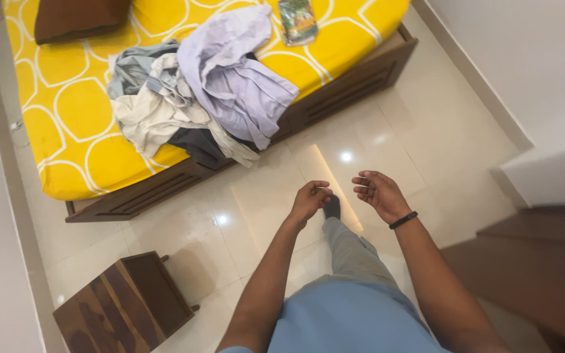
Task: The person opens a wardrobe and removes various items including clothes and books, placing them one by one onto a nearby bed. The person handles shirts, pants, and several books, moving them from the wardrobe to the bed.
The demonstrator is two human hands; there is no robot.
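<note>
— Both hands are out in front of you over the pale floor tiles (426, 137), and neither one holds anything. Your left hand (310, 199) has its fingers curled loosely inward, half closed on nothing. Your right hand (379, 193) is wider open, palm turned toward the left one, fingers bent a little, with a dark band (403, 220) at the wrist.

— And how close are they to each other?

— Near, but apart; you can see floor and your dark-socked foot (332, 207) in the gap between them.

— Where are the clothes?

— Farther off and to the left. A heap of clothes (197, 98) lies on the yellow patterned sheet (67, 98) of the bed, well apart from your hands. A lilac shirt (237, 78) sits on top at the right of the heap, cream and grey pieces spread to its left, and part of the heap hangs over the near edge of the dark wooden bed frame (354, 82).

— Anything else about?

— A brown pillow (80, 18) at the far left of the bed, a small printed packet (297, 21) far right on the sheet, and a wooden stool (125, 304) near you at the left.
</note>
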